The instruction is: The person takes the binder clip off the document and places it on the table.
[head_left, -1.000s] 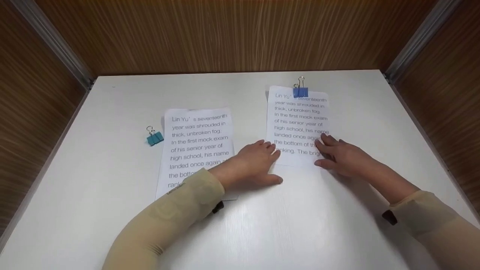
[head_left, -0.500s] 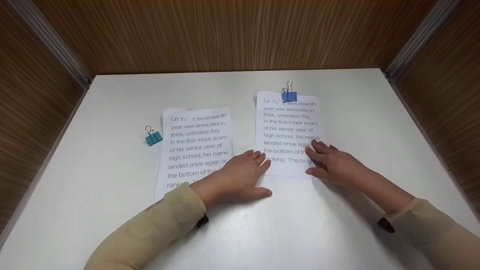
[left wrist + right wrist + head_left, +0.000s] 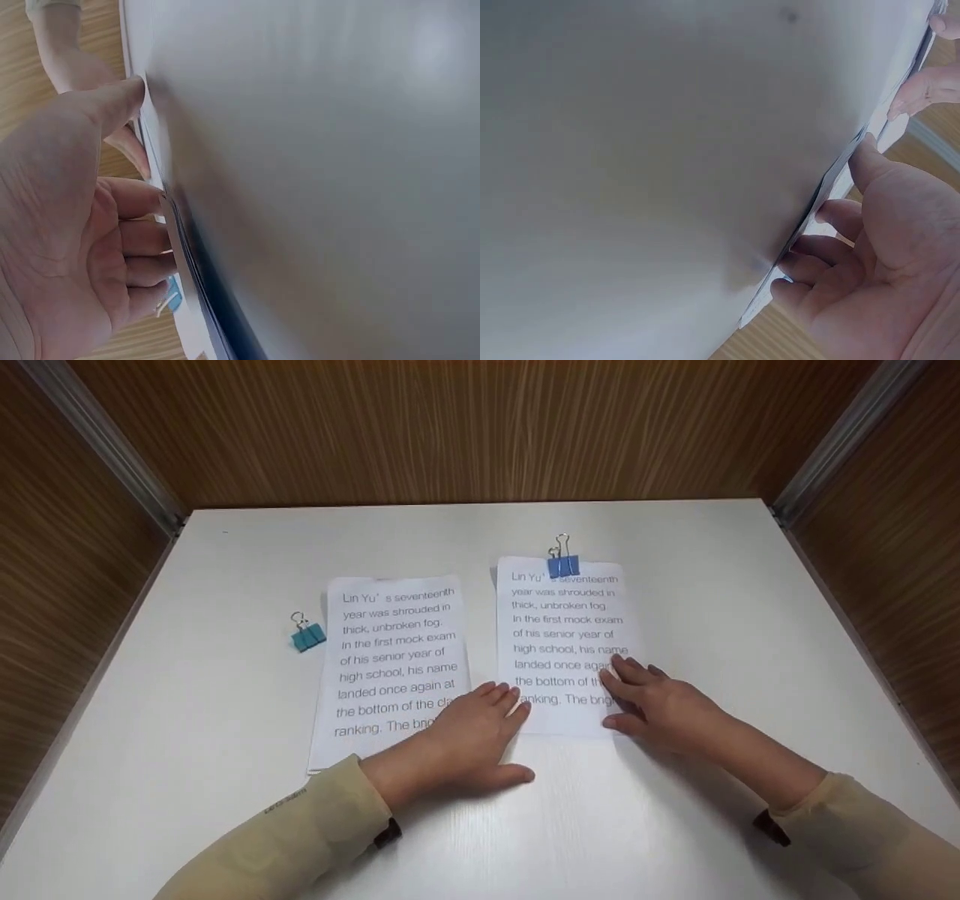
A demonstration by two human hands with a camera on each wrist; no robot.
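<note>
In the head view a stack of printed paper (image 3: pixel 562 622) lies right of centre, with a blue binder clip (image 3: pixel 564 566) on its top edge. My left hand (image 3: pixel 461 742) lies low by the lower left edge of this stack, fingertips at the paper and thumb spread on the table. On the other side my right hand (image 3: pixel 667 709) rests its fingertips over the lower right edge, thumb near the bottom corner. Both wrist views show relaxed fingers along paper edges, low over the white surface. A second printed stack (image 3: pixel 390 652) lies to the left, partly under my left hand and forearm.
A loose teal binder clip (image 3: pixel 307 637) lies left of the second stack, its wire handles pointing away. The white table (image 3: pixel 480 847) is bounded by wood-grain panels (image 3: pixel 480 435) at the back and both sides.
Both hands and the blue-clipped stack have slid toward me and to the left, closer to the second stack. The left stack and the teal clip stay in place.
</note>
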